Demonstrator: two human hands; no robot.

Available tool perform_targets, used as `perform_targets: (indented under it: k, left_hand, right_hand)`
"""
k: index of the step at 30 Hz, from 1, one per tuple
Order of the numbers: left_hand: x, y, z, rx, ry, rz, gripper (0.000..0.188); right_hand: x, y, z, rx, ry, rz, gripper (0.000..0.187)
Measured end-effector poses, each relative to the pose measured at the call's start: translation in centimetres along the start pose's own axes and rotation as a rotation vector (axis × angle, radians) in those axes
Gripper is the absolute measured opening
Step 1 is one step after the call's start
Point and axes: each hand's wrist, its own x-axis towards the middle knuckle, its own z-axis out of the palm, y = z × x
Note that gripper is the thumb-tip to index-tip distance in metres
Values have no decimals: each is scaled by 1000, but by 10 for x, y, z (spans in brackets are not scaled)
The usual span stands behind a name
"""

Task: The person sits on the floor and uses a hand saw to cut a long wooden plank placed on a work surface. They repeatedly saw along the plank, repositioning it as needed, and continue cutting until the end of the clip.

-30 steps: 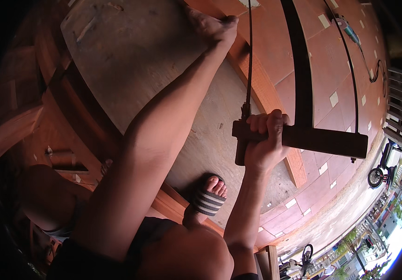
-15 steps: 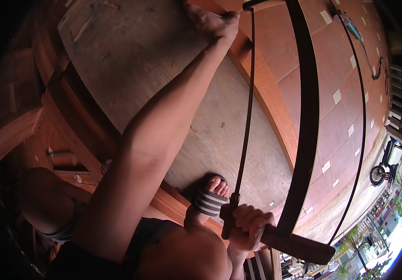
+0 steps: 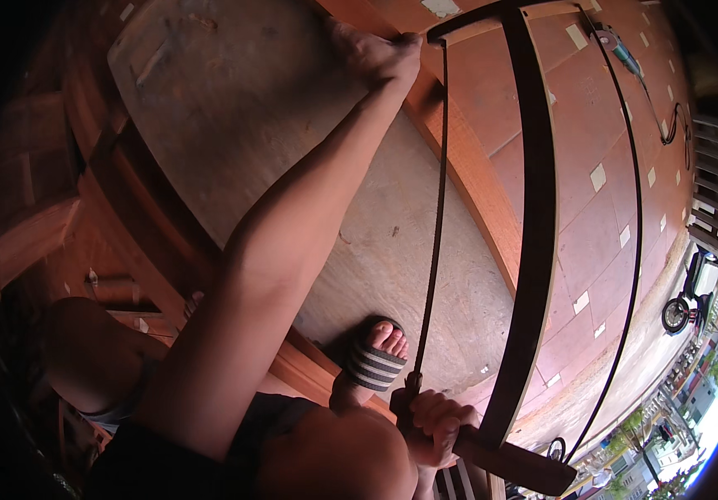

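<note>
My right hand (image 3: pixel 438 427) is closed around the handle of a large frame saw (image 3: pixel 534 208). The dark wooden frame of the saw stretches away from me. Its thin toothed blade (image 3: pixel 440 208) runs along the left side, and a tension cord (image 3: pixel 638 200) along the right. At the far end, my left hand (image 3: pixel 382 57) grips a reddish wooden beam (image 3: pixel 484 196), its fingers partly lost in shadow. The blade passes over the beam close to the right of that hand. Where the teeth meet the wood is hard to make out.
Under the beam lies a worn wooden board (image 3: pixel 400 250), with my sandalled foot (image 3: pixel 382 354) on its near part. Curved wooden pieces (image 3: pixel 150 225) stand at left. A corded power tool (image 3: pixel 617 48) lies on the tiled floor (image 3: pixel 584 175). A motorbike (image 3: pixel 688 300) is parked beyond.
The saw has come back toward me and shifted slightly left, so more of its far end shows. My right hand moved with it; my left hand stays nearly in place.
</note>
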Motion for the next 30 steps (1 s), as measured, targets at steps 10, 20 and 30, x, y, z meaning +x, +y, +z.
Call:
perform_targets:
  k: [10,20,30]
  left_hand:
    - [1,7,-1,126,38,36,97]
    - [2,-11,5,133,121,137,107]
    - [0,-12,11,77,133,177,98]
  right_hand:
    - [222,67,78,39,-4,-9,29]
    - [-1,-1,-1,-14,3,30,32]
    - [235,68,88,90,40,14,31]
